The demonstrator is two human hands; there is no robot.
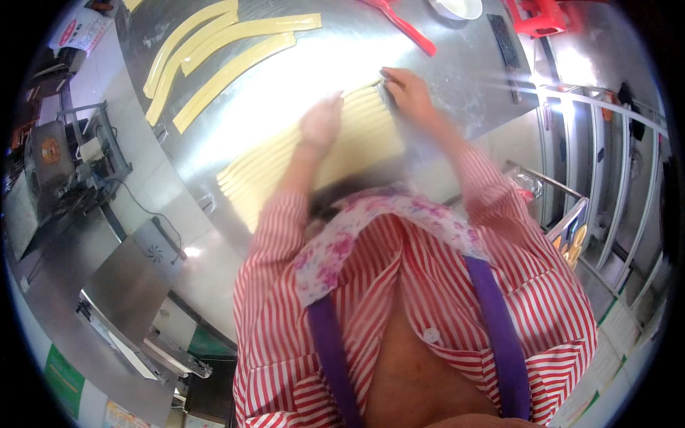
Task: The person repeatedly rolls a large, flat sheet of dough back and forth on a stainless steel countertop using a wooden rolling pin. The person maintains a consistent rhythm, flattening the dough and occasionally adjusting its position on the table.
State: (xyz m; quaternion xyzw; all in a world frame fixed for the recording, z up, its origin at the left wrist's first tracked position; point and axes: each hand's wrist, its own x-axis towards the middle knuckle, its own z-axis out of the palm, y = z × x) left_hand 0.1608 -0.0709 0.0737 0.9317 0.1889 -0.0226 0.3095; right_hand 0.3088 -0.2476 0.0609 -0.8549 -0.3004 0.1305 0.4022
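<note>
Several pale yellow dough strips (369, 125) lie side by side in a tight block on the metal worktable, close to my body. My left hand (321, 122) is over the far edge of this block, near its middle. Motion blur hides its fingers. At the block's right end, the fingertips of my right hand (408, 93) meet the end of the farthest strip; whether they pinch it is unclear. Beyond my left hand, separate flat dough strips (235, 80) are spread out, a few overlapping.
A red-handled utensil (409, 31) and a white bowl (459, 7) are at the table's far side. A dark long object (505, 51) lies near the right edge. Metal racks (594, 139) stand to the right, with metal equipment (80, 155) on the left.
</note>
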